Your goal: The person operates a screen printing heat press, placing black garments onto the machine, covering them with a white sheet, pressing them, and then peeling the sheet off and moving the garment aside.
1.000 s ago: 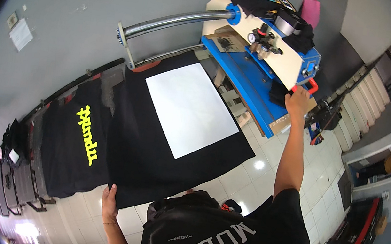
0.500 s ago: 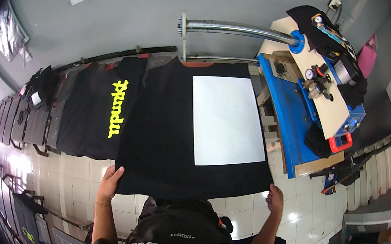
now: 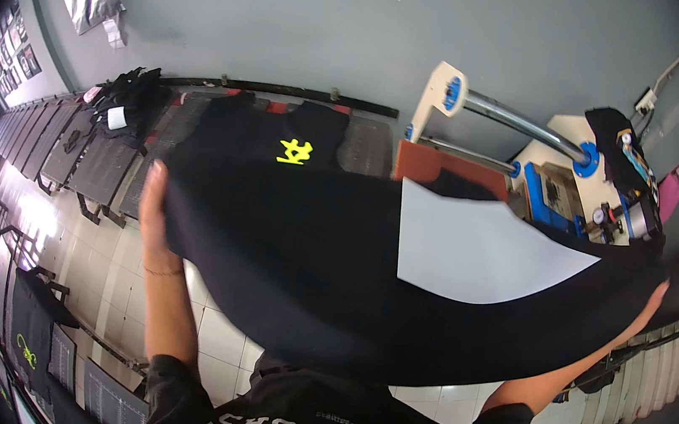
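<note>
Raised in front of me is a black T-shirt, stretched sideways and sagging in a curve along its near edge. My left hand grips its left side, the fingers partly hidden by the cloth and a little blurred. At the far right side my right hand is closed on the cloth, mostly covered by it. A white rectangular sheet lies on the right half of the shirt and bends with it. Behind, a second black shirt with neon yellow lettering rests on a flat board, partly hidden by the raised one.
To the right stands a blue and cream press machine with a metal bar and a gauge. A row of dark boards runs off to the left, with a heap of black cloth on it. White tiles cover the floor.
Both hands have lifted the shirt off the board and spread wider apart, bringing it up with the white sheet on it. My view has tilted up and turned left.
</note>
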`<state>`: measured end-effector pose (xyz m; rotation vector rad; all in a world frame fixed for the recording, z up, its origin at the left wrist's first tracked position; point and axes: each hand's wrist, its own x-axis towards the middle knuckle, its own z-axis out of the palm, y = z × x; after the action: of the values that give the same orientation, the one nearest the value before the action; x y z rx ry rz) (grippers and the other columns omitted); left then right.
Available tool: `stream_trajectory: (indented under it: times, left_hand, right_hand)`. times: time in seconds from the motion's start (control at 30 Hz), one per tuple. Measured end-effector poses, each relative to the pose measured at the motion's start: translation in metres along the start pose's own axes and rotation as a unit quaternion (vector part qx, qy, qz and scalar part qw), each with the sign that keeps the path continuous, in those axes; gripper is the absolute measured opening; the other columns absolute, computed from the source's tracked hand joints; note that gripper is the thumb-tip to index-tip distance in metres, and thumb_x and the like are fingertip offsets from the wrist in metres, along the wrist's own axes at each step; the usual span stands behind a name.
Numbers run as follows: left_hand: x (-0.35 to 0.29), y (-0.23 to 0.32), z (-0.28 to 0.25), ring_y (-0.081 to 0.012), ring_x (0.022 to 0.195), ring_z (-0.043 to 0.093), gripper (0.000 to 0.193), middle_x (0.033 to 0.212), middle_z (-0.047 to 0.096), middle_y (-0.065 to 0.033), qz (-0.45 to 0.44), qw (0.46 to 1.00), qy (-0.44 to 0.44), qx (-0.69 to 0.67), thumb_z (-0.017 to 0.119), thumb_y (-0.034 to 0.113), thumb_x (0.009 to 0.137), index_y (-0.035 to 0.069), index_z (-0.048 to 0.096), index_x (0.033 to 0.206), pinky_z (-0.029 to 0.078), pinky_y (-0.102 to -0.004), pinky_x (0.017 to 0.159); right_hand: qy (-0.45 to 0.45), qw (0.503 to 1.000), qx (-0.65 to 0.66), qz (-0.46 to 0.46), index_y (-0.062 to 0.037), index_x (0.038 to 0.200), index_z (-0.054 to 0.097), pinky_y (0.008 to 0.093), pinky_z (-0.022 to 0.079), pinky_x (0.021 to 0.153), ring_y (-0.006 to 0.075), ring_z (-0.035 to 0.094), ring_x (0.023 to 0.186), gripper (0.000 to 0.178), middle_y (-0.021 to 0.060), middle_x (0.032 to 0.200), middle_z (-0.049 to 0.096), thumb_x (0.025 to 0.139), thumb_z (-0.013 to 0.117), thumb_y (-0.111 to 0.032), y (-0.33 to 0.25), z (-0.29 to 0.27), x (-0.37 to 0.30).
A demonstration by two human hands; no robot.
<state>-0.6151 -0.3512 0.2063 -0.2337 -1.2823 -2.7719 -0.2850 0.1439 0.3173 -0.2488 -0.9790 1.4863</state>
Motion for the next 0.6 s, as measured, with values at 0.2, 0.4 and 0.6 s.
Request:
stream_trajectory:
  times: [0.2,0.4,0.6]
  left_hand:
    - [0.148,0.144,-0.026,-0.0201,0.093,0.063,0.026,0.096,0.067,-0.0076,0.102,0.991,-0.059,0.069,0.065,0.026,0.096,0.004,0.065,0.108,0.052,-0.0394,0.091]
    - [0.322,0.144,-0.120,-0.0170,0.092,0.062,0.034,0.100,0.067,-0.0064,-0.050,0.976,-0.034,0.211,0.063,0.034,0.096,0.004,0.064,0.113,0.049,-0.0358,0.094]
    - [0.422,0.106,-0.139,-0.0205,0.099,0.065,0.035,0.110,0.069,-0.0113,-0.093,0.985,-0.052,0.136,0.058,0.031,0.099,0.000,0.065,0.112,0.050,-0.0347,0.092]
  right_hand:
    - [-0.192,0.981,0.024,-0.012,-0.0091,0.108,0.069,0.0359,0.045,0.092,0.0205,0.064,0.098,0.024,0.0064,0.106,0.070,0.094,0.067,-0.029,0.075,0.182,0.050]
    - [-0.226,0.961,-0.119,0.102,-0.0108,0.102,0.060,0.0335,0.052,0.080,0.0192,0.066,0.095,0.023,0.0052,0.094,0.064,0.094,0.069,-0.031,0.238,0.308,0.017]
    - [-0.205,0.967,-0.118,0.091,-0.0088,0.095,0.062,0.0316,0.052,0.079,0.0161,0.063,0.087,0.019,0.0021,0.091,0.061,0.096,0.065,-0.028,0.318,0.358,0.010]
